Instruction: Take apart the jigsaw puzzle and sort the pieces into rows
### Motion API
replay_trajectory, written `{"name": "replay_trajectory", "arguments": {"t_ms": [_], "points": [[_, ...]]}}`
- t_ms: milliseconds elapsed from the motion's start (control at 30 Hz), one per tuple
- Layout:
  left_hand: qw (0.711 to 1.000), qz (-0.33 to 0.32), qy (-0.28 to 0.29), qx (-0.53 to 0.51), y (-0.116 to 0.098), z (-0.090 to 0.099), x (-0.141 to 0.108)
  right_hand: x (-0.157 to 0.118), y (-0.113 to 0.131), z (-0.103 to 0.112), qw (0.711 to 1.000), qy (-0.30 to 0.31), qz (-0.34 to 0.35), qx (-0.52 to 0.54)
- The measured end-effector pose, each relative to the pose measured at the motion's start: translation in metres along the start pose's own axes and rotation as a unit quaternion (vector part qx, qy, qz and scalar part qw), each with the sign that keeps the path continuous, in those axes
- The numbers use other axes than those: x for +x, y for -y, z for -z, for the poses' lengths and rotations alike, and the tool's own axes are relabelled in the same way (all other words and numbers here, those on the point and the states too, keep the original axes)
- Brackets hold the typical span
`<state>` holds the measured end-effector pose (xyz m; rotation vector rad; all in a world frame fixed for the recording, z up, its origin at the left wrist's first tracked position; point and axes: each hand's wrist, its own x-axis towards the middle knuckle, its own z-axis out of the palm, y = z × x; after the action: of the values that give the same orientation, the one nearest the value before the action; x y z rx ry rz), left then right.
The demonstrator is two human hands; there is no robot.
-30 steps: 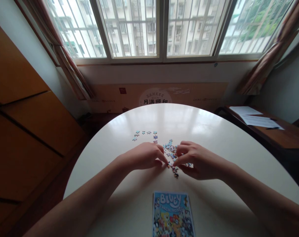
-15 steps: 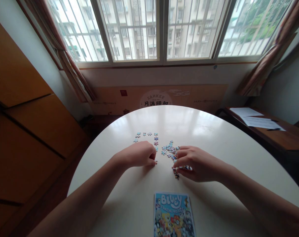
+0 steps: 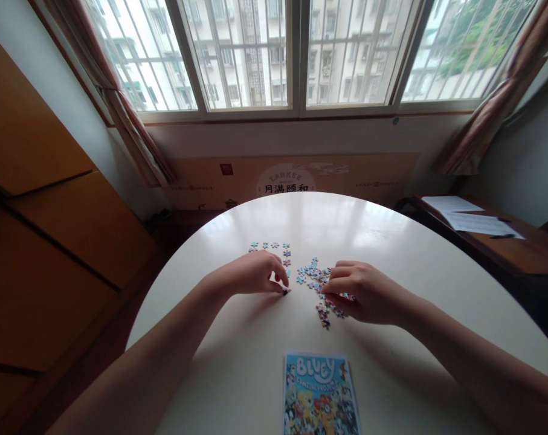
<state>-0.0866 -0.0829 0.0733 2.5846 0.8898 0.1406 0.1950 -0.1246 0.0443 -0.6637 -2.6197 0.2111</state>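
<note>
On white counter [image 3: 237,368], 1 dark puzzle piece [image 3: 286,292] right under left fingertips. Left hand [image 3: 251,272]: thumb and index curved down to piece, tips near each other; cannot tell whether pinching. Right hand [image 3: 368,291]: fingers bent over near side of loose pile [image 3: 312,270]; cannot tell grip. Laid-out row [image 3: 275,245] of 4 pieces beyond left hand. Bluey picture [image 3: 319,393] nearer.

Bare forearms [image 3: 174,347] angled inward, left hand [image 3: 254,272] arched, right hand [image 3: 367,291] palm-down with curled fingers [image 3: 339,281].
</note>
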Motion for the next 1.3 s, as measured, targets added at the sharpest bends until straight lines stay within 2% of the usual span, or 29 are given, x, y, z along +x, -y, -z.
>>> {"name": "replay_trajectory", "arguments": {"t_ms": [200, 367, 667, 833, 1100, 1300], "points": [[1.0, 0.013, -0.002, 0.025, -0.005, -0.008, 0.003, -0.001, -0.002, 0.0, 1.0, 0.001, -0.008, -0.001], [0.998, 0.018, -0.027, 0.044, -0.006, -0.008, 0.004, -0.003, -0.003, 0.001, 1.0, 0.01, -0.011, -0.004], [0.997, 0.005, -0.059, 0.055, -0.004, -0.009, 0.004, -0.003, 0.009, 0.005, 0.997, 0.074, 0.012, 0.005], [0.994, -0.024, -0.085, 0.066, -0.01, -0.015, 0.007, -0.004, 0.008, 0.005, 0.995, 0.101, 0.003, 0.016], [0.993, -0.108, -0.041, -0.006, -0.035, -0.037, 0.017, -0.004, 0.007, 0.01, 0.994, 0.103, -0.01, 0.031], [0.995, -0.095, -0.035, 0.004, -0.035, -0.043, 0.018, -0.003, 0.014, 0.011, 0.991, 0.125, -0.004, 0.048]]}}
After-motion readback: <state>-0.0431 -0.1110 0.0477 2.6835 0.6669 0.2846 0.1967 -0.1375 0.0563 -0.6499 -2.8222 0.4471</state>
